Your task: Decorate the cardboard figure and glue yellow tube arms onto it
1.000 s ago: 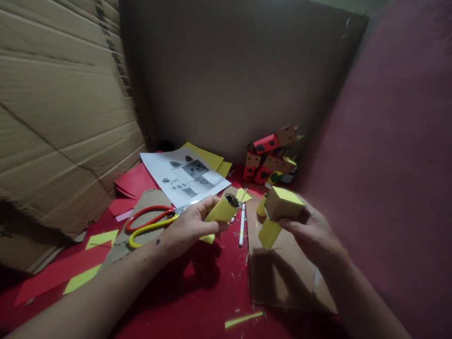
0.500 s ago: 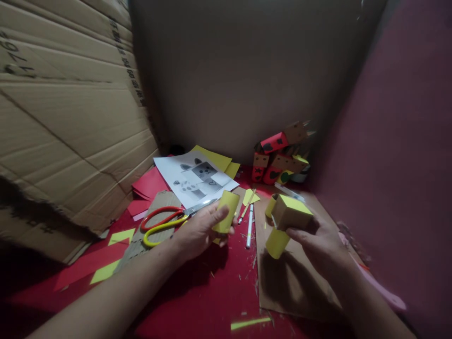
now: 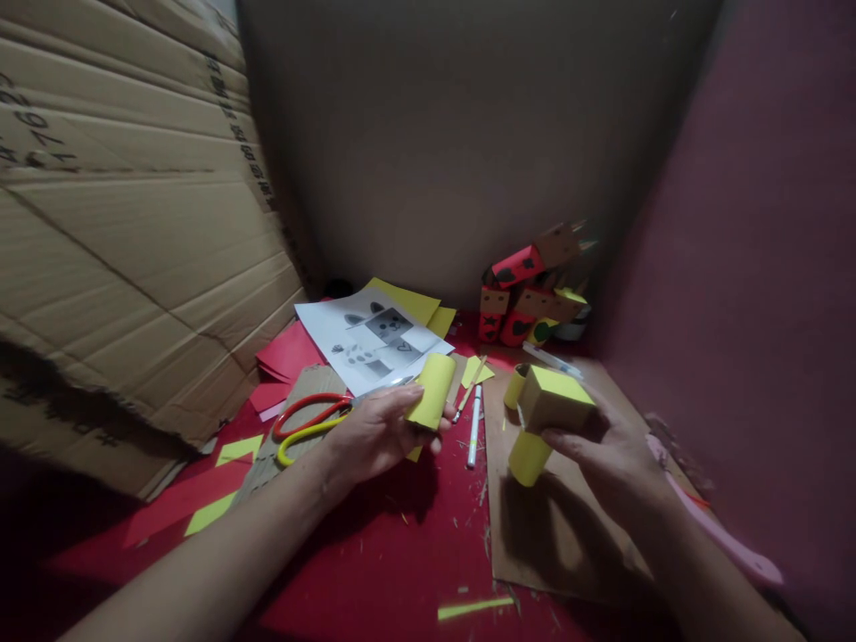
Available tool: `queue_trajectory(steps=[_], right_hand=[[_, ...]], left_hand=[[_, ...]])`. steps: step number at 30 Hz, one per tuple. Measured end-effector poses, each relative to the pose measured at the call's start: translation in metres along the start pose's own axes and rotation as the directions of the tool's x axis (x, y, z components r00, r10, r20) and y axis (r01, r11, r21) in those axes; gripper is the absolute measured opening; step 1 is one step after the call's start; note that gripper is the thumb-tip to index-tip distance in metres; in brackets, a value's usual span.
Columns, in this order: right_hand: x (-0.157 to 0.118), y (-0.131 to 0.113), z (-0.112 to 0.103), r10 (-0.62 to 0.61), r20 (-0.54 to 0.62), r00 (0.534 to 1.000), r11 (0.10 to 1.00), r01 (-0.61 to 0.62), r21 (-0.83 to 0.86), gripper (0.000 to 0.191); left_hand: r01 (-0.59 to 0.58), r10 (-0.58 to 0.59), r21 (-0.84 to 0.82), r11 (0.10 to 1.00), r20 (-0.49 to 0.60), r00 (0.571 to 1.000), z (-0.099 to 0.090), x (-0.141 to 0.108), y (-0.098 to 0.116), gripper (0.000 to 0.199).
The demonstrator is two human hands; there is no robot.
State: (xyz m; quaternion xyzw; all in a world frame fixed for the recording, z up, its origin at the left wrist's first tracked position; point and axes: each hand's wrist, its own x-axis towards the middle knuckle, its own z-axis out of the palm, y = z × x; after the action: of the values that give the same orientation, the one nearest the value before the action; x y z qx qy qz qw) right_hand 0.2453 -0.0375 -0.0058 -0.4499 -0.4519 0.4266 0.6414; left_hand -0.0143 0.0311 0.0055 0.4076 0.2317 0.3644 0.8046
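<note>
My left hand [image 3: 384, 428] holds a yellow paper-covered tube [image 3: 432, 392], tilted, with the fingers beneath it. In my right hand [image 3: 598, 446] is a small cardboard box [image 3: 555, 406] with a yellow top, gripped at its near right side. A second yellow tube [image 3: 530, 459] shows directly below that box; whether the two are joined I cannot tell. Behind the box stands another yellow tube [image 3: 514, 390], partly hidden. Left of my left hand lie scissors [image 3: 311, 415] with red and yellow handles, their blades partly covered by the hand.
A brown cardboard sheet [image 3: 528, 553] lies under my right hand on the red tabletop [image 3: 374, 571]. A white pen [image 3: 474, 428] and a pencil [image 3: 470, 390] lie between my hands. Behind are printed paper [image 3: 361, 357] and red cardboard figures [image 3: 518, 267]. A large carton [image 3: 134, 250] rises at left.
My left hand has turned the yellow tube slightly; the thumb no longer lies across its front. The right hand and box stay almost where they were. The view has shifted a little.
</note>
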Motion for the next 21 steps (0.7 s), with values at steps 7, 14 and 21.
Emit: queue_trajectory(steps=[7, 14, 21], right_hand=[[-0.0004, -0.0059, 0.0036, 0.002, 0.002, 1.000, 1.000, -0.002, -0.001, 0.062], [-0.0017, -0.0090, 0.0063, -0.002, 0.022, 1.000, 1.000, 0.001, 0.028, 0.063], [-0.0033, -0.0077, 0.0034, -0.030, 0.057, 0.998, 1.000, 0.030, 0.003, 0.066]], left_hand=[[0.086, -0.081, -0.103, 0.991, 0.051, 0.995, -0.0032, 0.0000, 0.0062, 0.038], [0.116, -0.113, -0.068, 0.991, 0.042, 0.993, -0.0046, -0.0010, 0.0050, 0.034], [0.059, -0.066, 0.076, 0.995, 0.096, 0.993, -0.0090, -0.0004, 0.0012, 0.051]])
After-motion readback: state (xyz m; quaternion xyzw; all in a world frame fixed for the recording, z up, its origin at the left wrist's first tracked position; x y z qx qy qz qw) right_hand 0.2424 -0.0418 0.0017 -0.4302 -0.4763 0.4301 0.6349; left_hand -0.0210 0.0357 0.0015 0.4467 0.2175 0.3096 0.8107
